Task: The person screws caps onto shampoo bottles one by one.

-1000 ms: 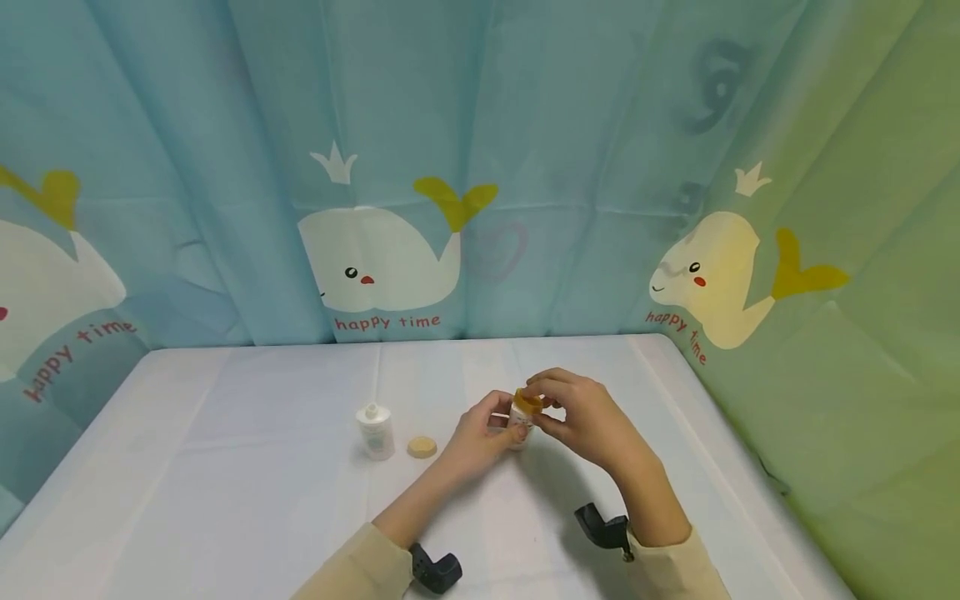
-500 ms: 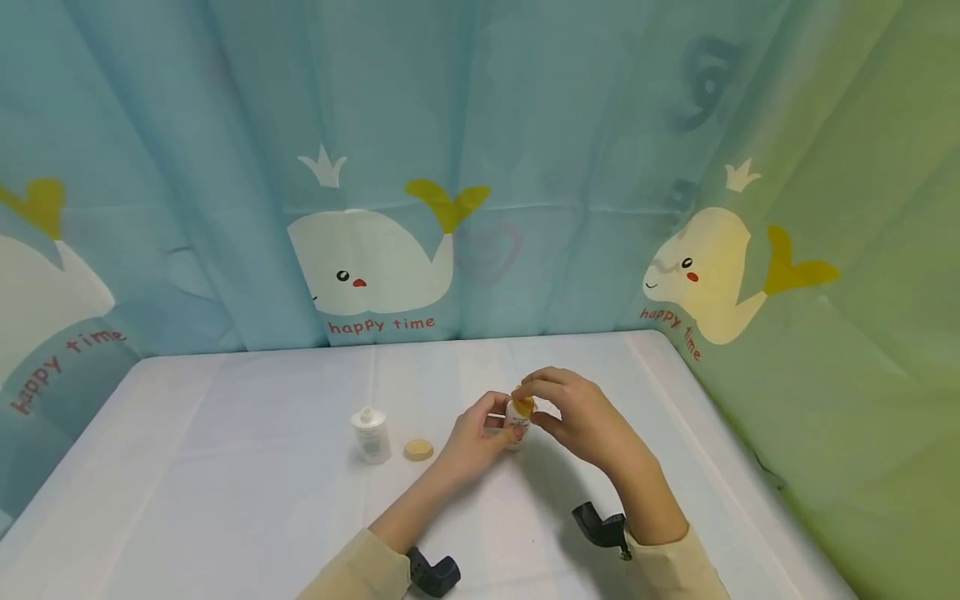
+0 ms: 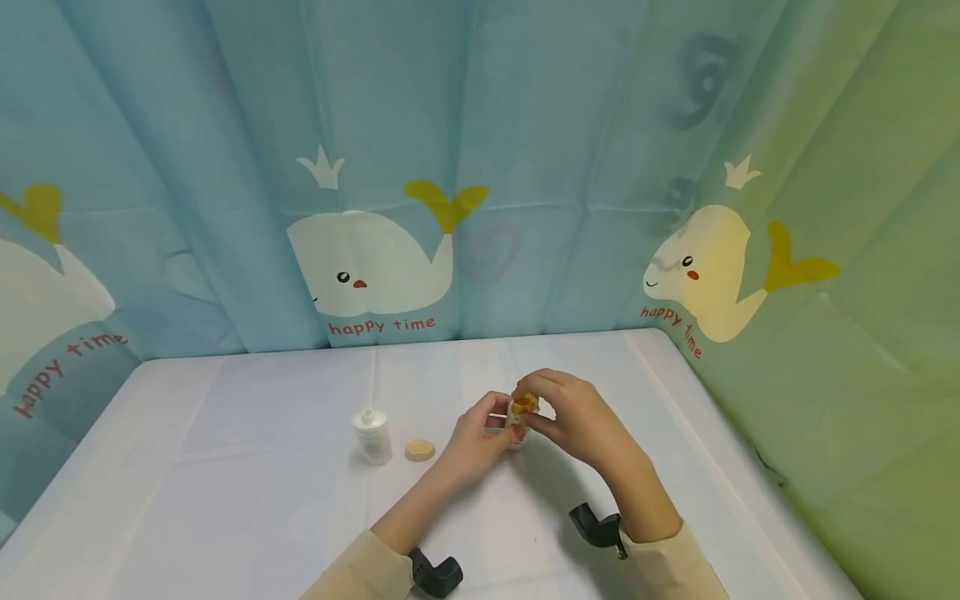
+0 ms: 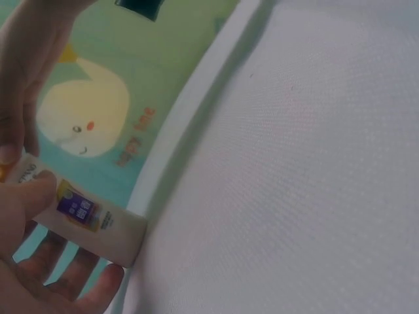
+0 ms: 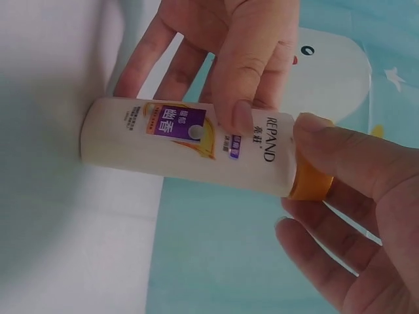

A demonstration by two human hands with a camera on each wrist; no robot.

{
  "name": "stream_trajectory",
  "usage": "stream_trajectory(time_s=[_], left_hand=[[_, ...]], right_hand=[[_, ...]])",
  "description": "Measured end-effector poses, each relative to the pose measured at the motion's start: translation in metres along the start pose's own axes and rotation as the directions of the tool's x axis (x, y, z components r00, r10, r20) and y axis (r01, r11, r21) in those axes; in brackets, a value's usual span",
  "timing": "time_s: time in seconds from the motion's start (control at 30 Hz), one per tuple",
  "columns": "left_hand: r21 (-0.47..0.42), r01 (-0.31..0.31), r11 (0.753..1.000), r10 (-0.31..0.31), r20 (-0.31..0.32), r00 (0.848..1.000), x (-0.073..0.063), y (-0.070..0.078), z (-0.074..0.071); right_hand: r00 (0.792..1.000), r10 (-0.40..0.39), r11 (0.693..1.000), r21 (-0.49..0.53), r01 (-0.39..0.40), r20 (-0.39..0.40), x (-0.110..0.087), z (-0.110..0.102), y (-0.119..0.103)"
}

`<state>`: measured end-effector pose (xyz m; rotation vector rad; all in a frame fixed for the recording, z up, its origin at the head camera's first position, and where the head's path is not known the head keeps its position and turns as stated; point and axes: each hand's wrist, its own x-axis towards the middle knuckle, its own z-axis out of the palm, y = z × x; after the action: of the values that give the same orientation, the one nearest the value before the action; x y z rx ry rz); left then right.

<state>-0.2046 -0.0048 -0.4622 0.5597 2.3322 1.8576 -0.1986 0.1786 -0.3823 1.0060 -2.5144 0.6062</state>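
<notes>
A small white bottle (image 5: 242,171) with a purple and yellow label stands upright on the white table, its base at or very close to the cloth. My left hand (image 3: 477,432) grips the bottle's body, thumb across the label side and fingers behind. Around its orange cap (image 5: 313,175), my right hand (image 3: 576,417) closes thumb and fingers; the cap sits on the bottle's neck. In the left wrist view the bottle body (image 4: 119,237) shows, while the cap is mostly hidden by the hands.
Left of the hands stands a second white bottle (image 3: 372,437) with a bare narrow nozzle. A flat beige disc (image 3: 420,451), perhaps a cap, lies beside it. Black wrist mounts (image 3: 437,575) sit at the cuffs. A blue-green whale curtain (image 3: 525,167) hangs behind the table.
My right fingers have shifted around the orange cap and now pinch it with the thumb closer in. The left hand and bottle stay nearly in place; the head view has moved slightly.
</notes>
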Motion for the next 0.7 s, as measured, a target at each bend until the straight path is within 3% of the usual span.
stream_trajectory(time_s=[0.7], left_hand=[[-0.026,-0.017,1.000,0.017,0.006,1.000,0.001,-0.005,0.001]], right_hand=[[0.996,-0.010,1.000,0.002,0.010,0.083,-0.003,-0.010,0.002]])
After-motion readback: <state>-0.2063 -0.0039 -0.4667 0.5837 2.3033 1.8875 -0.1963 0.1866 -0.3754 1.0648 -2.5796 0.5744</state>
